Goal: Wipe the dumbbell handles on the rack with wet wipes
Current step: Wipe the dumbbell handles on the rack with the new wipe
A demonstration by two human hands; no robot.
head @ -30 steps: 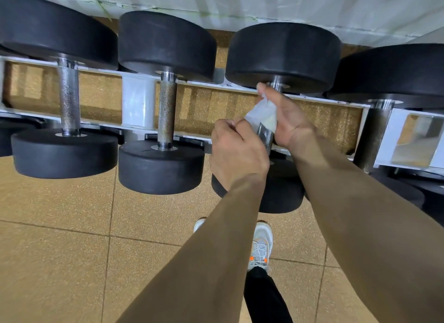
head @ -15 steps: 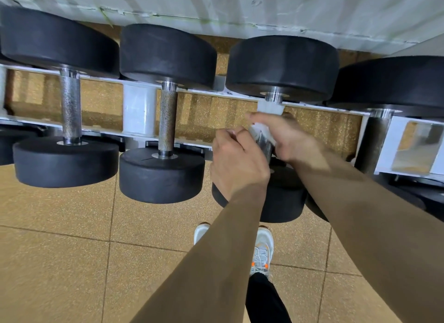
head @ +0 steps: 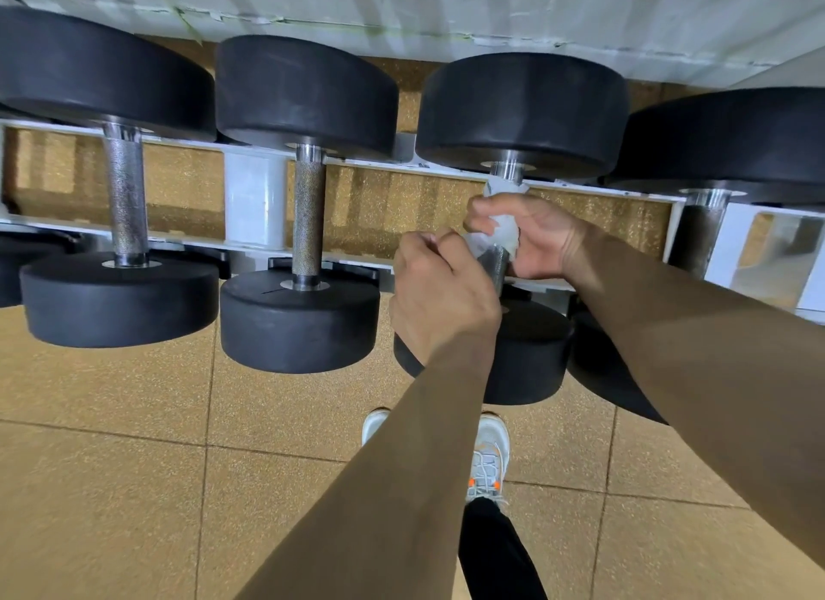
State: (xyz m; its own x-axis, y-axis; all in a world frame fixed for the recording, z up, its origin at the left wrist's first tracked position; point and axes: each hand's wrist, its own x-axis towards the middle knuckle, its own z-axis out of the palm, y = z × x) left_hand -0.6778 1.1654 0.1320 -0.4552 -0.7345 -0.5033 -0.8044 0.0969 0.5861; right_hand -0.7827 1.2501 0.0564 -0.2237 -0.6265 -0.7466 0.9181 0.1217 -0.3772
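White wet wipe (head: 502, 233) wrapped round handle (head: 494, 267) of third dumbbell (head: 522, 108) from left on rack (head: 254, 206). Right hand (head: 542, 240) grip closed round wipe and handle; left hand (head: 439, 296) seems to pinch wipe edge. Step: wiping mid-handle. Next likely needs twist plus slide along bar. Count: four dumbbells in row, one wipe.

Black dumbbell heads (head: 522, 108), white wipe (head: 502, 233), white rack (head: 254, 206), tan speckled floor (head: 111, 488).

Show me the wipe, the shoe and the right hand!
wipe (head: 503, 232): head view, white fold under the fingers.
shoe (head: 487, 463): head view, on the laces.
right hand (head: 541, 242): head view, middle of the hand, near the thumb base.
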